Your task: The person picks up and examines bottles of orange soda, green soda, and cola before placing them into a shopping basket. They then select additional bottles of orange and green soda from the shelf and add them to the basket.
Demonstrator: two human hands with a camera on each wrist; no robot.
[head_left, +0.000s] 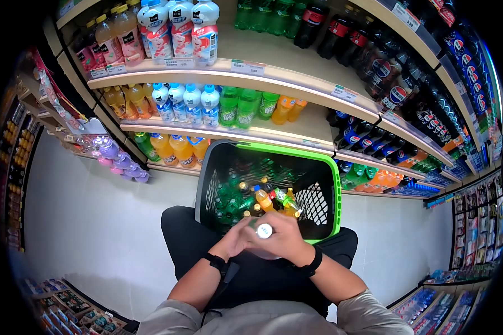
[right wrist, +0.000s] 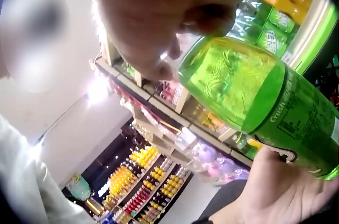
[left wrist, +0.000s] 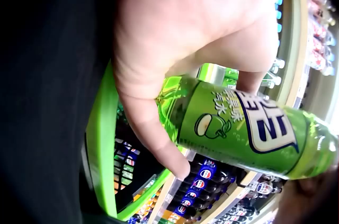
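**Basket partly filled**

Many drink bottles lay inside the basket. The apple soda bottle was outside, above our lap: our left hand gripped its base, our right hand its neck.

The bottle between the left grip and the right grip is smooth, glossy, see-through plastic, while beyond them the basket is smooth plastic and the shelves look like wood, with matt cloth trousers below them and a smooth, faintly shiny floor either side.
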